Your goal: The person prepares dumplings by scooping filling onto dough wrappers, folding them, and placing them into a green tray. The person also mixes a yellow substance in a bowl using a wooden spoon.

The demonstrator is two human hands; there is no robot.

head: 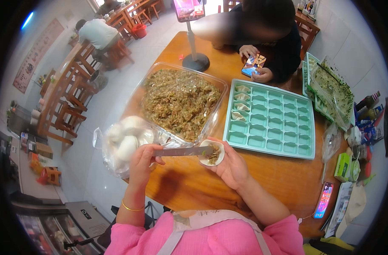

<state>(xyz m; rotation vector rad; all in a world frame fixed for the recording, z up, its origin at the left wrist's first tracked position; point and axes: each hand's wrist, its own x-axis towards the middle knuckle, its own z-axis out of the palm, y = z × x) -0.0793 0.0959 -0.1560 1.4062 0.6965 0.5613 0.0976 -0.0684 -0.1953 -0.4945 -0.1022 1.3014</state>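
My left hand (146,159) grips a flat metal spatula (181,151), its blade reaching right to the dumpling wrapper. On the palm of my right hand (230,167) rests a round white dumpling wrapper (210,161). A small mound of meat-and-vegetable filling (215,152) lies on the wrapper, and the blade's tip touches it. Beyond my hands stands a clear plastic tub (225,92) of chopped filling (184,102). Under my left wrist's far side, a clear bag (117,167) holds a stack of white wrappers (127,147). Right of the tub, a green compartment tray (270,153) carries several folded dumplings (241,106) in its left column.
Across the table (194,188) a person (286,57) handles a phone (254,65). A phone stand (196,61) rises behind the tub. Another filling tub (332,86) sits on trays at right. A lit phone (323,200) and a tissue pack (342,166) lie along the right edge.
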